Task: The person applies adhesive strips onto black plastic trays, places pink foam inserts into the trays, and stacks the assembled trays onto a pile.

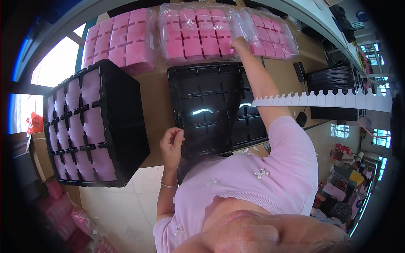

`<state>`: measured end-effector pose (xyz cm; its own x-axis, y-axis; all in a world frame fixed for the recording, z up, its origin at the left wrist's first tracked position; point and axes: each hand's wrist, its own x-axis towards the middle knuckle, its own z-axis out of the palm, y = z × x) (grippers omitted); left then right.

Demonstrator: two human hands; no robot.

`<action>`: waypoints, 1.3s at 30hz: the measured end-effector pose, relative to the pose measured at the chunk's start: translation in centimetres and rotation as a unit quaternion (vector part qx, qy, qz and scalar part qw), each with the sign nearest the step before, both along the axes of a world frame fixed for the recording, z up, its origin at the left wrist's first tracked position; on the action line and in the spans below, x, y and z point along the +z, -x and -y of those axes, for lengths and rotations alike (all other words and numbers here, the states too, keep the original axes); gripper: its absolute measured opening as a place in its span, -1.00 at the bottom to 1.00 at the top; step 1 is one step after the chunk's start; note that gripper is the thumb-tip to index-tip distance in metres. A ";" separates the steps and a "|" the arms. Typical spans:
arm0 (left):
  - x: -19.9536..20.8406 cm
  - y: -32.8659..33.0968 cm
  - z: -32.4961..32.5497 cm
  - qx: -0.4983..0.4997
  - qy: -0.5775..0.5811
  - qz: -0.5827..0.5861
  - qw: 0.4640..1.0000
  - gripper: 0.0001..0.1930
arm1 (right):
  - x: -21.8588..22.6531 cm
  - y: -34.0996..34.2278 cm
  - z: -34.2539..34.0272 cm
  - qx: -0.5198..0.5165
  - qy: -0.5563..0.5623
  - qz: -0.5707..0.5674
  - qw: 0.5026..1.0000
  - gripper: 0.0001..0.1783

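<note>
My right hand (239,44) reaches to the far side of the bench, its fingers curled at the corner of a pink foam block pack (196,33) in clear plastic. What those fingers hold, if anything, is hard to make out. Closer in lies a glossy black plastic tray (206,101) with raised cross shapes. Beside the tray's left edge, my left hand (171,142) is raised with its fingers curled in and nothing visible between them. A white notched strip (333,99) passes across my right forearm.
A tall stack of black trays with pink sheets (80,126) stands to the left. More pink packs (120,38) (270,36) flank the middle one. Black trays (333,86) are piled at the right. Several people (344,185) are farther off at the right.
</note>
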<state>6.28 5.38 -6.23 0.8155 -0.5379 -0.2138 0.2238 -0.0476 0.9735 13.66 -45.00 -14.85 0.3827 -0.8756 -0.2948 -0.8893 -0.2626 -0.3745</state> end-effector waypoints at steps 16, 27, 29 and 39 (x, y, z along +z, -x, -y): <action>0.0 -0.2 1.0 0.045 0.015 0.020 0.999 -0.93 | 1.9 0.6 -1.5 0.036 0.123 0.027 0.991 -0.55; 1.8 -5.1 10.1 -0.024 0.094 -0.022 0.995 -0.84 | 8.0 -2.2 -0.7 -0.106 -0.305 0.391 0.862 -0.80; 1.3 -6.4 13.4 -0.063 0.136 -0.154 0.977 -0.77 | 8.9 -2.0 0.0 -0.131 -0.344 0.415 0.832 -0.81; -2.7 -17.7 26.1 0.099 0.310 -0.441 0.837 0.08 | 10.8 0.5 3.5 -0.157 -0.455 0.409 0.775 -0.85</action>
